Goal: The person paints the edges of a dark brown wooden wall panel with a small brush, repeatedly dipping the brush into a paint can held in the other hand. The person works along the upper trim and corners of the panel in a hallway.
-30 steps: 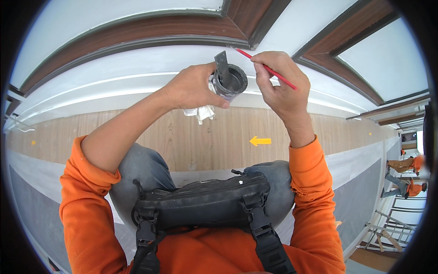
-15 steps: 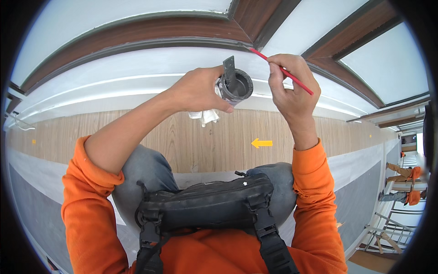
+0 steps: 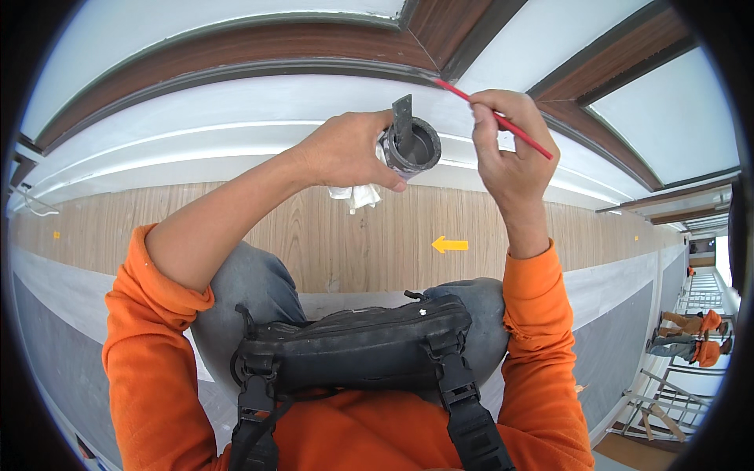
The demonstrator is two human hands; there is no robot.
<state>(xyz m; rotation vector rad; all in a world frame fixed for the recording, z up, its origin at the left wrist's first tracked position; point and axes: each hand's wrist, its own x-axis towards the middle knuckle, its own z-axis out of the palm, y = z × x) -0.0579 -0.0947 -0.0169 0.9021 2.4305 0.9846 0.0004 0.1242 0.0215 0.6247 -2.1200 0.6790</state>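
Head view: left grip (image 3: 349,151) wraps around the can (image 3: 431,163), a blade (image 3: 403,116) jutting from it; right grip (image 3: 515,153) pinches the brush (image 3: 525,136), which slants forward-left toward the dark trim (image 3: 345,66).

white wall (image 3: 236,106) | wood-look floor strip (image 3: 393,263) | 1 large yellow arrow (image 3: 449,245) | grey floor (image 3: 613,341) at right

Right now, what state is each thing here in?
Can: open, dark gray inside
Flat gray blade: standing in the can
Red-handled brush: tip at the dark trim
Left hand: closed around the can
Right hand: gripping the brush
White cloth: crumpled
Black bag: straps buckled
Yellow arrow: pointing left
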